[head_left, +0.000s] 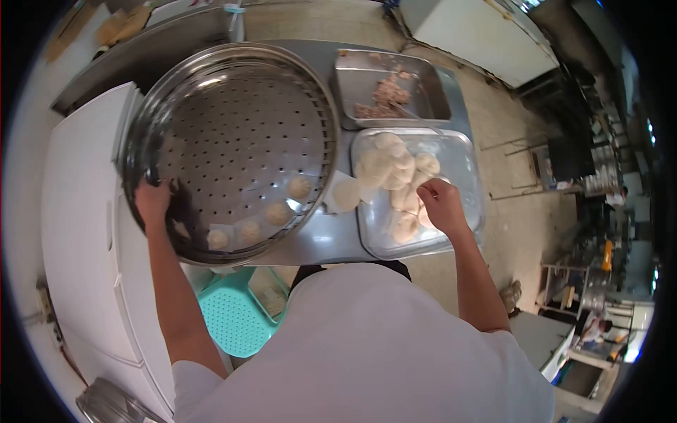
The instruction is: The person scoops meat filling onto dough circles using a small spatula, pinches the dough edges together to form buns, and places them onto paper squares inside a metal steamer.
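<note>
A large round steamer tray [240,134] with a perforated metal bottom lies on the left of the table. Several pleated buns [276,213] sit on paper squares along its near side. My left hand [153,202] is inside the steamer by its left wall; its fingers are partly hidden and dark. My right hand [442,202] is over the metal dough tray [462,158], its fingers pinched together beside the pale dough pieces [386,166]. What they hold, if anything, does not show. A flat dough round [346,194] lies on paper between steamer and tray.
Behind the dough tray stands a deep metal pan [350,77] with minced filling [386,95] and a utensil in it. A white cabinet [84,211] is at the left. A turquoise plastic stool [238,314] stands below the table's front edge.
</note>
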Demonstrator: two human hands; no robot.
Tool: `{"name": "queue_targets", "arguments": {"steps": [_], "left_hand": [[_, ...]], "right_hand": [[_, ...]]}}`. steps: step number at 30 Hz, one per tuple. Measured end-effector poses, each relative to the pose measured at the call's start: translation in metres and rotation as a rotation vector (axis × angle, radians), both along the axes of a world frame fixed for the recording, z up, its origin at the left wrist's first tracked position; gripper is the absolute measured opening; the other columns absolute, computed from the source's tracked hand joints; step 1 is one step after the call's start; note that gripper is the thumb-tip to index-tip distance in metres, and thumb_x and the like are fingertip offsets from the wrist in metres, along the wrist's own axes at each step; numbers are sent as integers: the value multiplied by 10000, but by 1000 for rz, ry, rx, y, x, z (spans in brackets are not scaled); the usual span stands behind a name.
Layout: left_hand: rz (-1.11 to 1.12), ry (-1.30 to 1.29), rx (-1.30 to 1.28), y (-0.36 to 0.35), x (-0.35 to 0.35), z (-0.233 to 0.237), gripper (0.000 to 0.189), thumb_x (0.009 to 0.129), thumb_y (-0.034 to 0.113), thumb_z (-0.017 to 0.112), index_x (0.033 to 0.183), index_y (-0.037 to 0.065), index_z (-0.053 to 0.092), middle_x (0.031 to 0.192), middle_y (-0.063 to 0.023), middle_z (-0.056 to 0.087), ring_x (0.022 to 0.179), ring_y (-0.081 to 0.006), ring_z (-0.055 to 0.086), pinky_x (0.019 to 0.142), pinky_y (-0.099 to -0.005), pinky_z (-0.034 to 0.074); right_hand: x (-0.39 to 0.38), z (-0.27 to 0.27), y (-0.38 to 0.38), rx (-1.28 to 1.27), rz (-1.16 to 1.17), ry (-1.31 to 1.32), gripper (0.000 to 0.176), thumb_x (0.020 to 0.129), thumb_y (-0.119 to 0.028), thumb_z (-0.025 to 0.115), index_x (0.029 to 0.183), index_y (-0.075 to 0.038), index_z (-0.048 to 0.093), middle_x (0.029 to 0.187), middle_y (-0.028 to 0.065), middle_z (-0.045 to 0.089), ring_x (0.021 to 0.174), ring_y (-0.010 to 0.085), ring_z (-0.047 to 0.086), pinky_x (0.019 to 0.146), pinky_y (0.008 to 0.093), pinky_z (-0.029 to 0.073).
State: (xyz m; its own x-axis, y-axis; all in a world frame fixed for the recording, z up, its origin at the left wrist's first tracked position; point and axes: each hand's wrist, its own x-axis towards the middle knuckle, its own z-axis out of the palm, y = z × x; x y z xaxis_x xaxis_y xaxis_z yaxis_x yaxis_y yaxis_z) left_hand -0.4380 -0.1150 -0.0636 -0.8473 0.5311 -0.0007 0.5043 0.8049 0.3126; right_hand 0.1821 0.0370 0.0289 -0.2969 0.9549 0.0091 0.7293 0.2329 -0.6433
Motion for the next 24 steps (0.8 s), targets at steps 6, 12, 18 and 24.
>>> {"name": "queue_targets", "arguments": {"steps": [6,12,18,24], "left_hand": [[-91,-203,700,12,131,80,408,960,287,730,1274,35,669,1183,-116,695,1043,-180,668,922,-314,527],[-656,-1055,698,17,362,73,276,938,-91,572,1150,25,704,1016,-15,701,957,-123,642,877,-272,517],[-760,-1228,187,51,498,65,291,968,109,676,1233,-12,684,1077,-78,729,961,-146,669,864,-306,545],[-843,-761,206,53,540,42,354,916,102,715,1251,-4,673,1239,-195,694,1025,-305,691,894,-358,565]], "right_hand": [[48,-47,-22,-181,35,-119,175,856,-85,727,999,16,729,960,197,718,867,333,710,795,412,564],[46,-69,-35,-15,283,-153,363,837,-75,738,1192,-34,674,1174,151,639,1069,342,653,893,421,554],[84,-61,-6,-31,257,-34,350,821,-75,749,1161,-46,671,1146,146,634,1076,345,634,885,437,552],[147,-63,44,175,198,88,330,818,-79,747,1139,-40,677,1153,179,634,1060,383,628,883,454,545]]}}
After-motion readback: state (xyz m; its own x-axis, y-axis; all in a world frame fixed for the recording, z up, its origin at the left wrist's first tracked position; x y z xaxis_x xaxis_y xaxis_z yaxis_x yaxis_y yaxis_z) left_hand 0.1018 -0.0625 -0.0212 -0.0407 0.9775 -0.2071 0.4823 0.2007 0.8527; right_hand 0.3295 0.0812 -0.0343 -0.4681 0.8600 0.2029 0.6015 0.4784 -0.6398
